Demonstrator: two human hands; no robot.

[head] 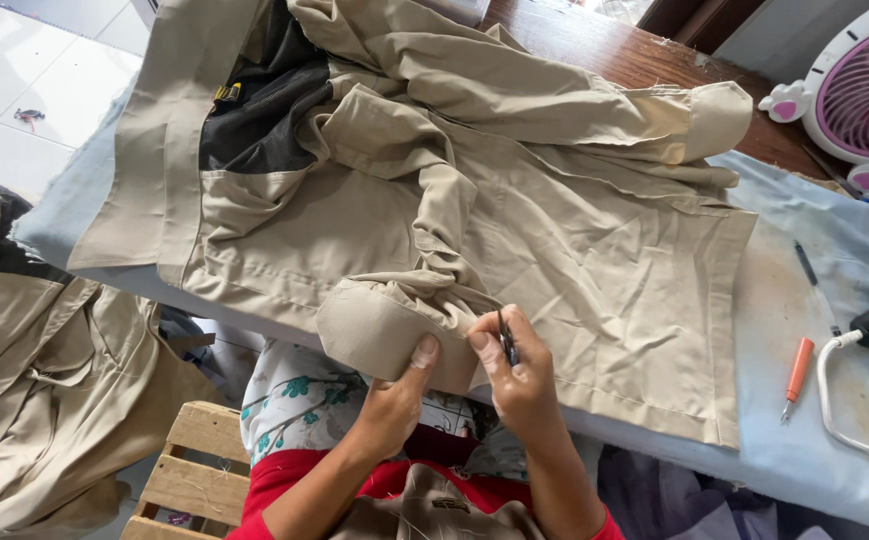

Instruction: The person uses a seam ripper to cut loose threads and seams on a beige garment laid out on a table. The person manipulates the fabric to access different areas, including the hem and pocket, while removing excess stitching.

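Khaki shirt (515,230) on padded table (795,300), left hand (395,395) pinching its cuff (375,325), right hand (520,375) closed on small snips (507,340)

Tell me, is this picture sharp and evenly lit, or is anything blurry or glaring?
Head view: soft, even daylight, with no harsh shadows; the beige shirt and both hands, left hand and right hand, look sharp; the white floor at top left is bright, nearly washed out; the edges bend slightly, as at the fan.
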